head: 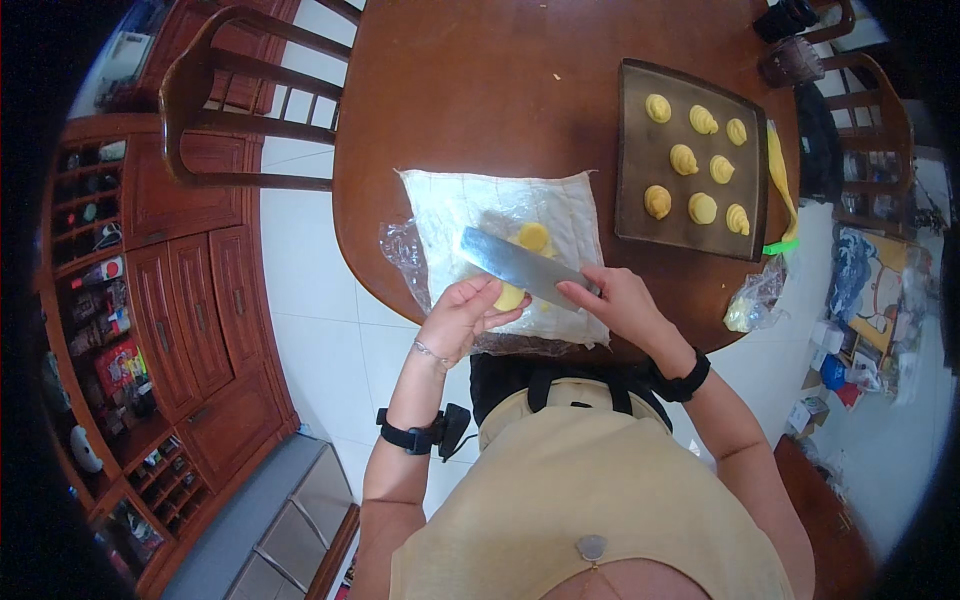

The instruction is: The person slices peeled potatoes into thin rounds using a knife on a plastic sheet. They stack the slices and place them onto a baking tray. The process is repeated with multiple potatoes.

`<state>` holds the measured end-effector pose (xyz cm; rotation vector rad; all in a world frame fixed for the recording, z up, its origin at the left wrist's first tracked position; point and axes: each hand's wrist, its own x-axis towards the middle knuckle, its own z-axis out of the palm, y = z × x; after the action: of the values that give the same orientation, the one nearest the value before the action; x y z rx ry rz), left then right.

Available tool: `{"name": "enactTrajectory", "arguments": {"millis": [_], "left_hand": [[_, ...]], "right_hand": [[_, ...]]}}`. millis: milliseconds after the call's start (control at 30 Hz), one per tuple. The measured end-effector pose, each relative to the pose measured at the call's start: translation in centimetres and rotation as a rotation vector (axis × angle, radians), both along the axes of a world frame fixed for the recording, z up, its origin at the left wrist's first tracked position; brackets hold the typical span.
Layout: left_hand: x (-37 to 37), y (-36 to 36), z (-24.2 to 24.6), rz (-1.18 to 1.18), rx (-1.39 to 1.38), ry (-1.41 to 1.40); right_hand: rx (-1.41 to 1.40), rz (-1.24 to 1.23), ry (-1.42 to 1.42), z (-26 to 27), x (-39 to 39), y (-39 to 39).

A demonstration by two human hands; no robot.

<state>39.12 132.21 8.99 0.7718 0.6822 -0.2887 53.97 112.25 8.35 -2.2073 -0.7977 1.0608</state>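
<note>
My right hand (616,300) grips a broad-bladed cleaver (517,264), its flat metal blade slanting up to the left over a white cloth (442,202). Between the fingers of my left hand (466,311) is a yellow dough disc (510,297), just below the blade. Another yellow dough round (533,236) lies on the cloth beyond the cleaver. Clear plastic film (403,247) shows at the cloth's left side. On a dark baking tray (634,165) to the right sit several piped swirls of yellow batter (683,160), one of them capped with a smooth disc (703,208).
The wooden table (465,97) curves away at its left edge. Right of the tray lies a yellow piping bag (781,180) with a green clip (781,247), above a crumpled plastic bag (754,300). Dark cups (791,61) stand at the far right. A wooden chair (262,112) touches the left side.
</note>
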Motion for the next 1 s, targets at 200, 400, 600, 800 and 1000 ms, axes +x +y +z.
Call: {"name": "enactTrajectory", "arguments": {"millis": [200,400,600,800,1000], "left_hand": [[-0.2,0.1,-0.2,0.028,0.083,-0.005],[0.2,-0.5,0.4,0.057,0.094,-0.021],[1.0,-0.8,1.7,0.008,0.047,-0.065],[0.8,-0.7,1.2,-0.027,0.044,-0.082],[0.2,0.3,0.7,-0.017,0.073,-0.011]], "right_hand": [[-0.028,0.040,-0.054,-0.1,-0.7,0.0],[0.020,-0.026,0.054,0.3,-0.9,0.0],[0.038,-0.067,0.067,0.6,1.0,0.6],[0.014,-0.002,0.020,1.0,1.4,0.7],[-0.030,0.120,-0.093,0.9,1.4,-0.3]]}}
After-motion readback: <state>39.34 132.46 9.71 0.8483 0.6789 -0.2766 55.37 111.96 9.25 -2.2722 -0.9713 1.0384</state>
